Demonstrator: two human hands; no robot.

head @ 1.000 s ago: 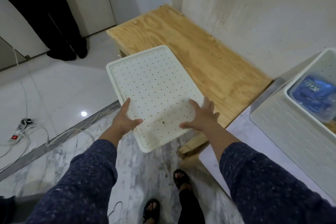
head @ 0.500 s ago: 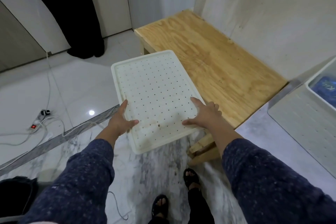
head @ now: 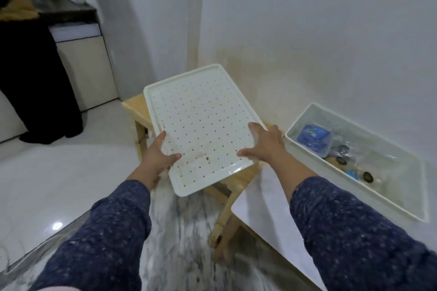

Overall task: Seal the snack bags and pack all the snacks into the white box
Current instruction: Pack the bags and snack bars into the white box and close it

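Dim, cool indoor light. A small glare spot sits on the glossy white tiled floor [head: 56, 225]. Motion blur streaks the grey marbled floor strip [head: 186, 231] and smears the white rectangular plastic box [head: 390, 201]. Wide-angle bending curves the edges.

A home interior is indicated by the glossy white tiled floor [head: 47, 172], the plain painted walls [head: 319, 30], a beige cabinet [head: 87, 73] under a dark stone worktop [head: 68, 10] and a small plywood bench [head: 134, 107].
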